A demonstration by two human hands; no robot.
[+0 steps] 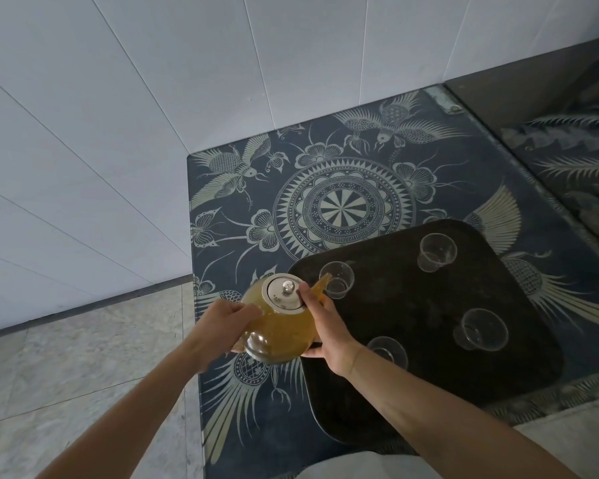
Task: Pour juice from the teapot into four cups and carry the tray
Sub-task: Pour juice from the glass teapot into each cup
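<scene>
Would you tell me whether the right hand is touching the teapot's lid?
Touching: the head view shows the right hand with a fingertip pressed on the lid of the teapot.

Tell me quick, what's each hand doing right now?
Left hand: closed on the teapot, at its side.
Right hand: steadying the teapot, finger on the lid.

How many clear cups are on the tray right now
4 on the black tray: one by the teapot spout, one at the far side, one at right, one partly behind the right hand.
</scene>
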